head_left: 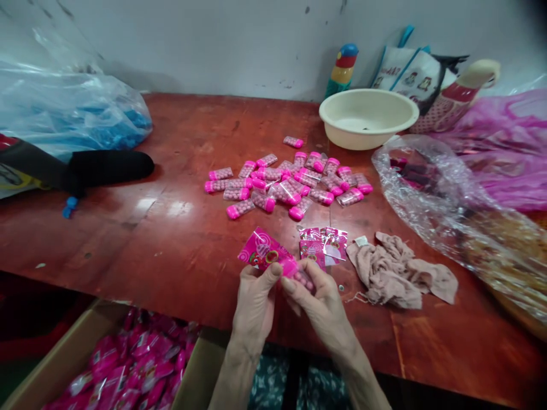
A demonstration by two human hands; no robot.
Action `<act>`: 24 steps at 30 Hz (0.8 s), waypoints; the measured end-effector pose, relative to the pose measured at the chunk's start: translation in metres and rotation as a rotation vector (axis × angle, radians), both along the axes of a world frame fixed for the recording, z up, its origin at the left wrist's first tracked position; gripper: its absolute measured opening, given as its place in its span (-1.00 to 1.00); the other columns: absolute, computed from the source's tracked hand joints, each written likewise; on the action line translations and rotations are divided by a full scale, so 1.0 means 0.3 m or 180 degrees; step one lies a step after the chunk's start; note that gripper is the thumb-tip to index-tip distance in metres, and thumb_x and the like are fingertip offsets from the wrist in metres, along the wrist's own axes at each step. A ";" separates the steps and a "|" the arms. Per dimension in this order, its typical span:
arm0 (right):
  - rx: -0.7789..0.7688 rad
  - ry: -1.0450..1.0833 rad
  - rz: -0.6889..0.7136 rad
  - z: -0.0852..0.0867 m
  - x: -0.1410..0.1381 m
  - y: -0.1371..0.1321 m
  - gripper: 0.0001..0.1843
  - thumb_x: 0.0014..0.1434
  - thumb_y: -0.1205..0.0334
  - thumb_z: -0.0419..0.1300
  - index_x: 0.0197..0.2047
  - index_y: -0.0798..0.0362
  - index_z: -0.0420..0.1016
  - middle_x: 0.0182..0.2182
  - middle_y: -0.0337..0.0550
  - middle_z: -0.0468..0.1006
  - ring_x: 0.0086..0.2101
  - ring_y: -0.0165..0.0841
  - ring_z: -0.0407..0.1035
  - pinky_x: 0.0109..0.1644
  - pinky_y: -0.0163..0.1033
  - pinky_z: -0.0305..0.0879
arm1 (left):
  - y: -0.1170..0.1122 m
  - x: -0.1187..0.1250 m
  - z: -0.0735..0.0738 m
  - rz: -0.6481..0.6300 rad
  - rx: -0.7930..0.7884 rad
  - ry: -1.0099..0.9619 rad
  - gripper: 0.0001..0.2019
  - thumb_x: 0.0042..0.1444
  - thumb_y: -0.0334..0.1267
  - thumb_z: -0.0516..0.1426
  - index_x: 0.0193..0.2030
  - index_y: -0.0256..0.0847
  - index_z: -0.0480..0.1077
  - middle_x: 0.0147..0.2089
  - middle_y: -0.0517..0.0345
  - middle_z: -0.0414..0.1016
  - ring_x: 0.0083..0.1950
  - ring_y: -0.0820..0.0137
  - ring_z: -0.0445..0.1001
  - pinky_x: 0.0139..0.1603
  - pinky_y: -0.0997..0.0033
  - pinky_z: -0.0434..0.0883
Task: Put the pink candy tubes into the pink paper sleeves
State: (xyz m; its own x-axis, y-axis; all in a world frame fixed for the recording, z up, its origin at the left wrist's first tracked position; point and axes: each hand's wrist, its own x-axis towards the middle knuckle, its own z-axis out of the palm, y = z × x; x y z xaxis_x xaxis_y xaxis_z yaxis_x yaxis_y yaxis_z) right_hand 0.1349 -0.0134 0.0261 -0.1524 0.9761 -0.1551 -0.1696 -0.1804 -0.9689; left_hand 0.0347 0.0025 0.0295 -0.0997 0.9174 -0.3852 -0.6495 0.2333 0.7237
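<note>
A flat pink printed wrapper (264, 249) is pinched in my left hand (253, 304), its free end sticking out up and to the left. My right hand (325, 306) grips a small clear container of pink candy balls (304, 279) with a bright pink cap. The cap end meets the wrapper between my two thumbs; how far it sits inside the wrapper I cannot tell. More pink wrappers (311, 249) lie on the table just beyond my right hand. Farther back, a loose pile of the same capped candy containers (282, 191) is spread out.
A crumpled beige cloth (388, 273) lies right of my hands on the red table (179, 125). Behind stand a cream basin (367, 117) and a colourful bottle (343, 68). Plastic bags (85, 114) flank both sides. Below left, a cardboard box (55, 359) holds pink packs.
</note>
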 end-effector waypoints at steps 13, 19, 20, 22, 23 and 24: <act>-0.0288 0.0097 0.0164 0.005 -0.003 -0.020 -0.79 0.16 0.07 0.17 -0.31 0.02 0.28 -0.57 -0.41 0.22 -0.63 -0.57 0.02 -0.62 -0.45 -0.03 | 0.008 -0.015 0.036 -0.0327 0.0088 0.0232 -0.83 -0.11 -0.28 0.29 -0.34 -0.29 0.56 -0.32 0.02 0.60 -0.28 0.30 0.54 -0.26 0.41 0.46; -0.0351 0.0171 -0.0007 -0.019 -0.015 -0.004 -0.77 0.15 0.06 0.18 -0.34 0.03 0.27 -0.57 -0.40 0.25 -0.64 -0.57 0.03 -0.62 -0.45 -0.03 | 0.014 -0.007 0.029 -0.0454 -0.0058 0.0218 -0.70 -0.13 -0.08 0.29 -0.41 -0.33 0.57 -0.39 -0.06 0.60 -0.34 0.21 0.55 -0.35 0.31 0.47; -0.0159 -0.0156 -0.0138 -0.021 -0.019 -0.006 -0.79 0.15 0.09 0.18 -0.36 0.03 0.28 -0.55 -0.38 0.26 -0.60 -0.55 0.09 -0.57 -0.44 0.04 | 0.016 -0.007 0.023 -0.0407 -0.0018 0.0280 -0.72 -0.15 -0.10 0.30 -0.42 -0.32 0.57 -0.37 -0.06 0.60 -0.31 0.20 0.55 -0.31 0.30 0.47; 0.0178 -0.0734 -0.0234 -0.023 -0.021 -0.009 -0.85 0.16 0.16 0.16 -0.36 0.04 0.31 -0.54 -0.36 0.30 -0.55 -0.51 0.17 -0.50 -0.42 0.11 | 0.022 -0.010 0.011 -0.0322 0.0023 0.0385 -0.76 -0.14 -0.14 0.31 -0.41 -0.31 0.57 -0.32 -0.05 0.60 -0.26 0.20 0.54 -0.24 0.28 0.47; 0.0270 -0.0930 -0.0202 -0.023 -0.018 -0.010 -0.88 0.17 0.18 0.15 -0.34 0.04 0.32 -0.53 -0.35 0.32 -0.55 -0.50 0.19 -0.48 -0.41 0.12 | 0.025 -0.011 0.005 -0.0300 0.0028 0.0417 -0.78 -0.12 -0.16 0.30 -0.40 -0.30 0.57 -0.31 -0.06 0.60 -0.24 0.20 0.54 -0.21 0.28 0.46; 0.0315 -0.1064 -0.0164 -0.023 -0.014 -0.010 -0.90 0.17 0.19 0.14 -0.32 0.03 0.33 -0.53 -0.34 0.34 -0.54 -0.49 0.20 -0.48 -0.40 0.13 | 0.027 -0.013 -0.001 -0.0294 0.0043 0.0432 -0.79 -0.11 -0.17 0.29 -0.39 -0.30 0.58 -0.30 -0.06 0.60 -0.23 0.19 0.54 -0.20 0.27 0.46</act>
